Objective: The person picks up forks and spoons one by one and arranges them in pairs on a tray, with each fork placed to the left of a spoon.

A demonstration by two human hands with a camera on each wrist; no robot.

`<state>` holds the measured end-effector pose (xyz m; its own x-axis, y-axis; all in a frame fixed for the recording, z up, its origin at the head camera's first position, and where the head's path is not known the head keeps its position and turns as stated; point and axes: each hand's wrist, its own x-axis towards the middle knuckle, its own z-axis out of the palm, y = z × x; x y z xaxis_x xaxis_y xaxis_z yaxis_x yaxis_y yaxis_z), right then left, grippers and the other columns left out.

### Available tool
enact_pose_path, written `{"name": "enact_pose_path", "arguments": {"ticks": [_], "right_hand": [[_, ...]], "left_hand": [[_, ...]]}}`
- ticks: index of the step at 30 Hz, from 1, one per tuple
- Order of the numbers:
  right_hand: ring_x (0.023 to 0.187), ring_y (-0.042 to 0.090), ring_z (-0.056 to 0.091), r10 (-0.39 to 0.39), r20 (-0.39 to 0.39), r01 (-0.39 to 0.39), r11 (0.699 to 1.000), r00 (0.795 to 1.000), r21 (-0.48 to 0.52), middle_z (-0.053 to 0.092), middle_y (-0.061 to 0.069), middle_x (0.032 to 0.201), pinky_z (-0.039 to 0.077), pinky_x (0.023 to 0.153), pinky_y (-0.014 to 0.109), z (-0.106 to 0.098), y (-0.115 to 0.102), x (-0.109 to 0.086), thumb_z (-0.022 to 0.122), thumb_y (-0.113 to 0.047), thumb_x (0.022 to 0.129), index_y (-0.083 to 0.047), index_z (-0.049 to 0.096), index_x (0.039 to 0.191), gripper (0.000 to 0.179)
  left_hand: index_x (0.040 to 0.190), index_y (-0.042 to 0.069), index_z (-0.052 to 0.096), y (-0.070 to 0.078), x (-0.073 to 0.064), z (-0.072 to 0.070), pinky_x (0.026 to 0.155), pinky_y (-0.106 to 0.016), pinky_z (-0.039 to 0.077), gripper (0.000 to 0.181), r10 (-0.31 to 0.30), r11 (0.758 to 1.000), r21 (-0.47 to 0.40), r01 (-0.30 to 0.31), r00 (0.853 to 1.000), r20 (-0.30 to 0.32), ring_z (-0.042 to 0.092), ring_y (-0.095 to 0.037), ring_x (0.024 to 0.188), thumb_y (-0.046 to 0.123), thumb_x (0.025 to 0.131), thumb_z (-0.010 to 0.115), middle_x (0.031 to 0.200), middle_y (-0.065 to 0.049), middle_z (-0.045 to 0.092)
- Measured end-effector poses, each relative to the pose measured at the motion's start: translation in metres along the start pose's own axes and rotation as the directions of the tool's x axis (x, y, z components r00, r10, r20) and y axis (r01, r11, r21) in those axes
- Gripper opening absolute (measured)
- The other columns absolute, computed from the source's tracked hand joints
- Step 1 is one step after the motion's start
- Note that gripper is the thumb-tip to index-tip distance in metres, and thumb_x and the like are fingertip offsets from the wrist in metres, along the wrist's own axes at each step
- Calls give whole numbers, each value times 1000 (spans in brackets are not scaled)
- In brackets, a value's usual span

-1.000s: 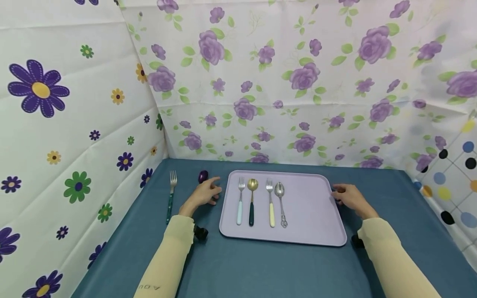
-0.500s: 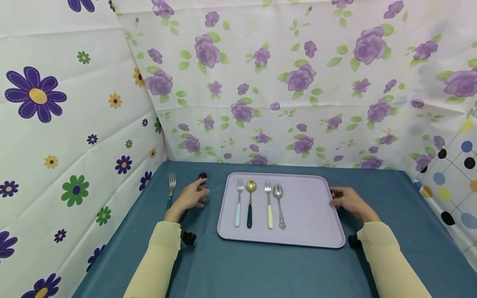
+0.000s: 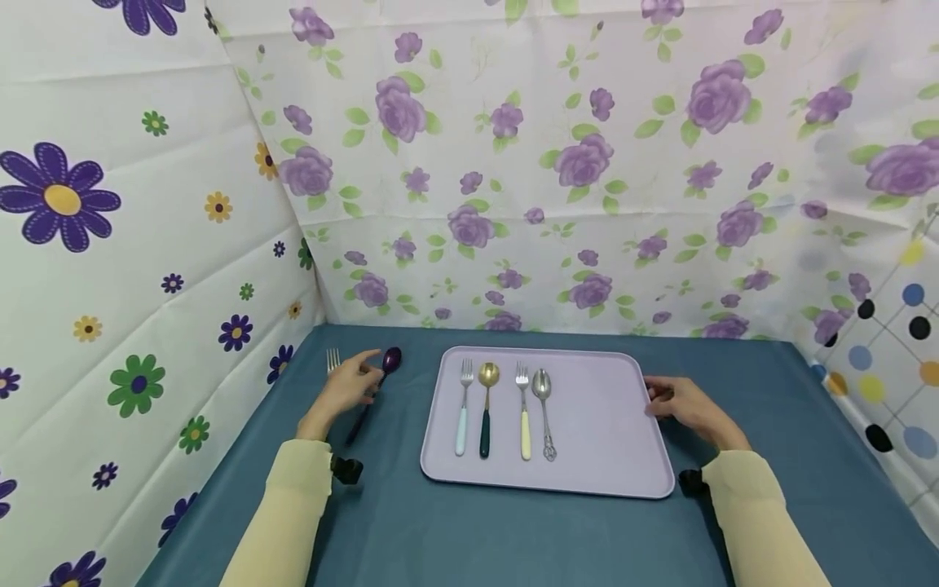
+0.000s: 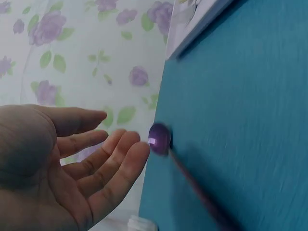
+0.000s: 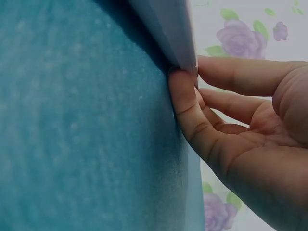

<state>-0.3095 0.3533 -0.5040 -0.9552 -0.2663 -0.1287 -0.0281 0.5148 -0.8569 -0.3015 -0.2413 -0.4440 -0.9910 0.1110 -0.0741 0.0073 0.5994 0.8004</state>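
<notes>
My left hand (image 3: 346,386) hovers over the left of the table, fingers relaxed and holding nothing. Just beside its fingertips lies a purple spoon (image 3: 392,359), its handle partly covered by the hand; in the left wrist view, the spoon's bowl (image 4: 159,139) appears near the fingers. A fork (image 3: 333,359) shows only its tines, the rest hidden behind that hand. At the right edge of a lavender tray (image 3: 601,440), my right hand (image 3: 685,406) pinches the rim. The right wrist view shows thumb and fingers meeting at the tray's edge (image 5: 178,38).
On the tray lie a light-blue-handled fork (image 3: 462,420), a gold spoon with a dark handle (image 3: 487,375), a yellow-handled fork (image 3: 525,432) and a silver spoon (image 3: 542,385). Flowered cloth walls (image 3: 513,163) rise behind and to the left of the blue tabletop (image 3: 411,538).
My left hand has moved left, away from the tray, uncovering the purple spoon's bowl and covering the fork. The right hand stays at the tray's right edge. The head view has shifted slightly.
</notes>
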Motion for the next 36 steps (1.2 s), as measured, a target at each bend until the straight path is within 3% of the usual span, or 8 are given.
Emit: {"name": "enact_pose_path", "arguments": {"ticks": [6, 9, 19, 29, 36], "right_hand": [[95, 23, 61, -10, 14, 10, 1000, 1000, 20, 60, 25, 117, 60, 80, 30, 5, 2, 0, 70, 0, 95, 19, 36, 151, 69], [95, 23, 60, -21, 29, 20, 999, 999, 35, 60, 24, 117, 60, 80, 30, 7, 4, 2, 70, 0, 95, 19, 35, 151, 69], [98, 24, 60, -3, 28, 2, 1000, 1000, 31, 59, 25, 119, 60, 81, 31, 3, 5, 1, 69, -1, 96, 18, 33, 153, 70], [98, 25, 60, 4, 27, -5, 999, 1000, 32, 58, 24, 119, 60, 80, 32, 1, 3, 3, 70, -1, 96, 18, 32, 153, 72], [97, 25, 60, 1, 22, -2, 1000, 1000, 28, 59, 23, 117, 60, 80, 32, -1, 3, 2, 70, -1, 95, 18, 33, 153, 71]], "left_hand": [[156, -6, 39, -20, -9, -19, 75, -43, 61, 51, -6, 987, 159, 18, 997, -72, 70, -37, 91, 9, 108, 49, 115, -29, 65], [154, -9, 41, -26, -11, -28, 73, -41, 59, 51, -10, 981, 193, 26, 996, -88, 69, -37, 90, 8, 107, 50, 115, -29, 66], [153, -11, 40, -26, -9, -40, 69, -38, 46, 51, -13, 961, 275, 38, 996, -94, 56, -19, 70, 10, 107, 49, 91, -20, 65], [150, -12, 44, -31, -11, -44, 67, -38, 45, 49, -37, 941, 328, 77, 991, -127, 57, -28, 83, 9, 107, 50, 116, -28, 64], [147, -16, 45, -40, -11, -40, 81, -51, 50, 48, -57, 915, 389, 109, 988, -142, 55, -39, 99, 6, 105, 53, 128, -37, 56]]}}
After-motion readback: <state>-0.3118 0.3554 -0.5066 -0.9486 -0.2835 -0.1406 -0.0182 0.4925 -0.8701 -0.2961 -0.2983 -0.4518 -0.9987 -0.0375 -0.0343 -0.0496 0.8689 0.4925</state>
